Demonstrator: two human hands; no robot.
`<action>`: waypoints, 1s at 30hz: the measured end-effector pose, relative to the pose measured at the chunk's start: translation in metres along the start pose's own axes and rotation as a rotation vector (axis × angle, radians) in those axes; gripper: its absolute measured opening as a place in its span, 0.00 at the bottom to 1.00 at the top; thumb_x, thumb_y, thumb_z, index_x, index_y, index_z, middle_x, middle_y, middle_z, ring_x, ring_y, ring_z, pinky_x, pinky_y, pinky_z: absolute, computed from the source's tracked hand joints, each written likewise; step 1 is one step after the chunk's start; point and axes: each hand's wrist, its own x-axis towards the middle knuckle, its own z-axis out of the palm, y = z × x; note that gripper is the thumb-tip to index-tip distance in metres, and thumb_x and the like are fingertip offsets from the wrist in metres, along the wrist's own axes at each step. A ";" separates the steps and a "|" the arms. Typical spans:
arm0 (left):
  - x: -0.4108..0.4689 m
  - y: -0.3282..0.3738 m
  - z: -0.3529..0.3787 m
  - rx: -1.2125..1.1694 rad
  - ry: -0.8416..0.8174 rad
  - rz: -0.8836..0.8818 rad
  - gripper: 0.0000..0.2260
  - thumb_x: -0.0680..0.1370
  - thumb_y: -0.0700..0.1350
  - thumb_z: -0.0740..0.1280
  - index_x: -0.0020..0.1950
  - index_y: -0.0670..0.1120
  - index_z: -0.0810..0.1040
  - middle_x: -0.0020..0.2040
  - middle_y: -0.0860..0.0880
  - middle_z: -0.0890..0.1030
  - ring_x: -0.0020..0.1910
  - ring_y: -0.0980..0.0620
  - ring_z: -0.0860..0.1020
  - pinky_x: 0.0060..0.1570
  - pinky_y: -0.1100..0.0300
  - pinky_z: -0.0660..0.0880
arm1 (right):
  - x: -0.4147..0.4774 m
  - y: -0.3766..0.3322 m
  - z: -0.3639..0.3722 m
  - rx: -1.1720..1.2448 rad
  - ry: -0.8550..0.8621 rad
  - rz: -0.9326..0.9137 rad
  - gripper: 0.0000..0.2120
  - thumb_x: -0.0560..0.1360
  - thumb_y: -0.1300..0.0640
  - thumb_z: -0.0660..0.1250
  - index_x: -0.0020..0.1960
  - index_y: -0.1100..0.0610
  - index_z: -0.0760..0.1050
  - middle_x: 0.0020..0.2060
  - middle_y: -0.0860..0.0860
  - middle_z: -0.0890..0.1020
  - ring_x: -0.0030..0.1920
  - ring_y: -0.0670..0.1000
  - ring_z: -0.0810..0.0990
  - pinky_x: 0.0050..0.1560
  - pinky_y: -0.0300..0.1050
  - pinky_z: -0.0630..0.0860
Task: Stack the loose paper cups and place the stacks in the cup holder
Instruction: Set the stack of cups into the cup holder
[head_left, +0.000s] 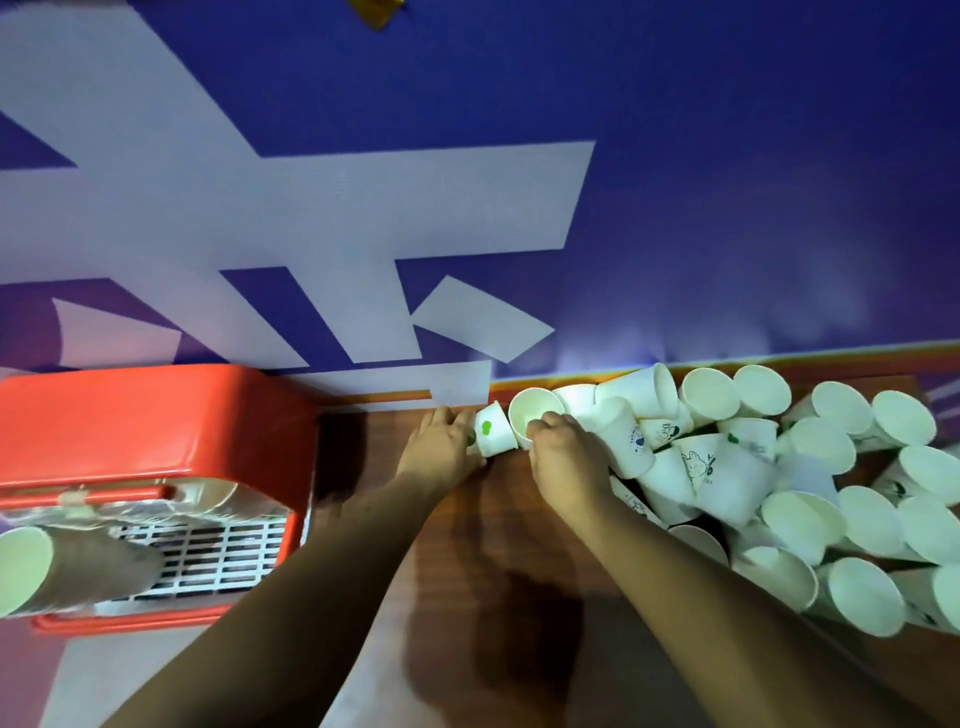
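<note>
On the head view, your left hand (441, 441) grips a green-marked cup (492, 430) lying on its side, while your right hand (566, 457) pinches the rim of the neighbouring cup (530, 410) beside the loose pile (779, 467), with the red cup holder (156, 415) off to the left.

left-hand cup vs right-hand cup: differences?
The left-hand cup lies on its side, outer wall toward the camera; the right-hand cup faces its open mouth to the camera. The left-hand cup shows a green mark; the right-hand cup shows only plain white inside. The left hand holds its cup from the side; the right hand pinches its cup's rim. Both are white paper cups, side by side.
</note>
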 end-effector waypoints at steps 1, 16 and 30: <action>-0.004 -0.002 0.001 -0.043 0.000 -0.014 0.34 0.75 0.55 0.73 0.77 0.50 0.64 0.68 0.44 0.70 0.69 0.43 0.69 0.68 0.51 0.69 | -0.002 -0.001 -0.002 0.019 0.001 -0.008 0.12 0.56 0.66 0.77 0.33 0.56 0.76 0.30 0.50 0.76 0.31 0.54 0.78 0.24 0.41 0.66; -0.141 -0.050 -0.049 -0.987 0.016 0.085 0.36 0.71 0.39 0.79 0.74 0.56 0.67 0.64 0.58 0.77 0.61 0.62 0.77 0.54 0.70 0.74 | -0.069 -0.038 -0.084 0.766 0.178 0.288 0.03 0.75 0.59 0.68 0.48 0.55 0.81 0.40 0.45 0.83 0.43 0.45 0.81 0.47 0.41 0.76; -0.234 -0.047 -0.043 -0.813 -0.097 0.354 0.34 0.71 0.47 0.79 0.74 0.57 0.70 0.70 0.55 0.75 0.70 0.54 0.72 0.73 0.48 0.68 | -0.188 -0.088 -0.135 0.870 0.191 0.355 0.06 0.77 0.56 0.68 0.53 0.53 0.81 0.43 0.44 0.83 0.46 0.43 0.81 0.50 0.42 0.80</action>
